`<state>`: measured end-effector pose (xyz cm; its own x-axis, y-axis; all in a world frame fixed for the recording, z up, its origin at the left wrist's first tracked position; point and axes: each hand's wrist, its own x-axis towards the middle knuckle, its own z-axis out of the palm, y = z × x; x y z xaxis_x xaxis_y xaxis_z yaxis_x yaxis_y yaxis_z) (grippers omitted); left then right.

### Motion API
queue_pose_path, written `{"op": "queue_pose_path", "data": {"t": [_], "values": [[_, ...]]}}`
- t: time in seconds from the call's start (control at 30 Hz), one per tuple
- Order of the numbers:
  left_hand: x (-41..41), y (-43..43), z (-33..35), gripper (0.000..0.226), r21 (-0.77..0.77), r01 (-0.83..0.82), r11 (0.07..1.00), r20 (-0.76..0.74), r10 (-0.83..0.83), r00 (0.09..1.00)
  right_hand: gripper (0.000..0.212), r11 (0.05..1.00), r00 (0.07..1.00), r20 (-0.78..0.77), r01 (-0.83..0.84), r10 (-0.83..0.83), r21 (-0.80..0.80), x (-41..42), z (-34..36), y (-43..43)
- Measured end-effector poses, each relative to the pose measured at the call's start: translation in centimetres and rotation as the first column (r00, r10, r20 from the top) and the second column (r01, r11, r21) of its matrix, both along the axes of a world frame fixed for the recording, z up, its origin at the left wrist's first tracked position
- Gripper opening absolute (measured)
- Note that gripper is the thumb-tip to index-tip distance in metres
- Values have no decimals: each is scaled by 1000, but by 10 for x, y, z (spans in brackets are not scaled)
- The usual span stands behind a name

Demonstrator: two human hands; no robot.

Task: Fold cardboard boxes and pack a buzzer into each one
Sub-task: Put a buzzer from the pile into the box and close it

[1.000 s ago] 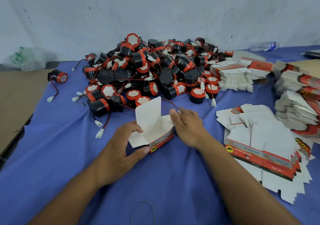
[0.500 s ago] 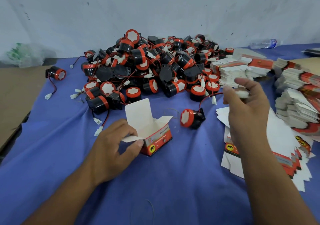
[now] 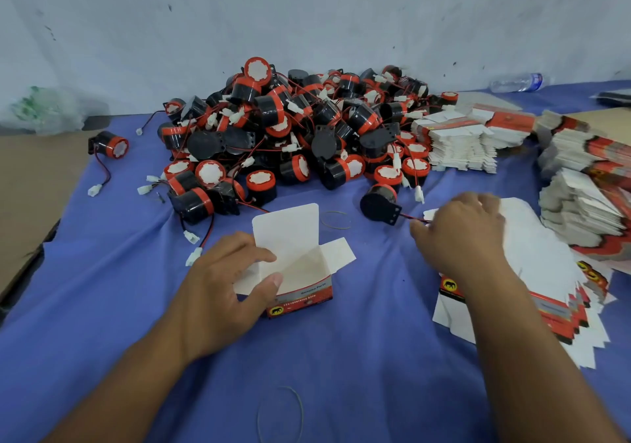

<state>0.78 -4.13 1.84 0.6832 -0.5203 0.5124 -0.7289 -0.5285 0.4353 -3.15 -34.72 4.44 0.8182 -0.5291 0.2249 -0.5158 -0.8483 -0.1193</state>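
Fingers (image 3: 239, 249) and thumb of the left hand (image 3: 218, 292) pinch the left wall of the box (image 3: 302, 301), which stands open-topped, white inside, red and grey in front, its lid flap upright. Right of the box, the right hand (image 3: 461, 237) pinches the red wire of a black, red-banded buzzer (image 3: 377, 205) lying on its side.

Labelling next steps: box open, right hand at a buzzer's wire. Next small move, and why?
Probably draw the buzzer by its wire to the box and lower it in: the box stands open, held by the left hand, and the right hand seems to pinch the wire.
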Motion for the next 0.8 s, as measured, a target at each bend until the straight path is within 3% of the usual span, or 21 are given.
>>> {"op": "queue_pose_path", "data": {"t": [0.1, 0.17, 0.2, 0.27, 0.37, 0.5, 0.6, 0.67, 0.73, 0.8], "values": [[-3, -1, -2, 43, 30, 29, 999, -22, -29, 999, 38, 906, 912, 186, -394, 365, 156, 14, 4, 11], [-3, -1, -2, 43, 20, 45, 999, -46, -44, 998, 44, 810, 834, 57, -547, 548, 212, 21, -4, 17], [-3, -1, -2, 44, 17, 48, 999, -53, -47, 997, 40, 810, 826, -2, -553, 564, 194, 23, -11, 18], [-2, 0, -2, 46, 22, 57, 998, -52, -56, 997, 34, 840, 858, 61, -512, 510, 176, 28, -17, 17], [0, 2, -4, 55, 20, 70, 997, -89, -68, 994, 43, 868, 904, 247, -412, 350, 279, 34, -17, 14], [0, 0, -8, 60, 25, 82, 996, -119, -79, 990, 50, 902, 962, 62, -272, 267, 334, 33, -23, 15], [-1, -1, -9, 60, 34, 79, 996, -128, -74, 989, 43, 897, 938, 191, -334, 288, 290, 29, -17, 19], [0, -1, -9, 61, 28, 70, 997, -145, -65, 987, 39, 848, 853, 434, -440, 292, 295, 22, -4, 23], [1, -1, -9, 60, 13, 53, 998, -159, -51, 986, 40, 703, 657, 673, -653, 340, 282, 11, 12, 36], [1, -2, -9, 58, -26, 36, 999, -179, -40, 983, 46, 563, 503, 681, -811, 533, 159, 0, 18, 59]]}}
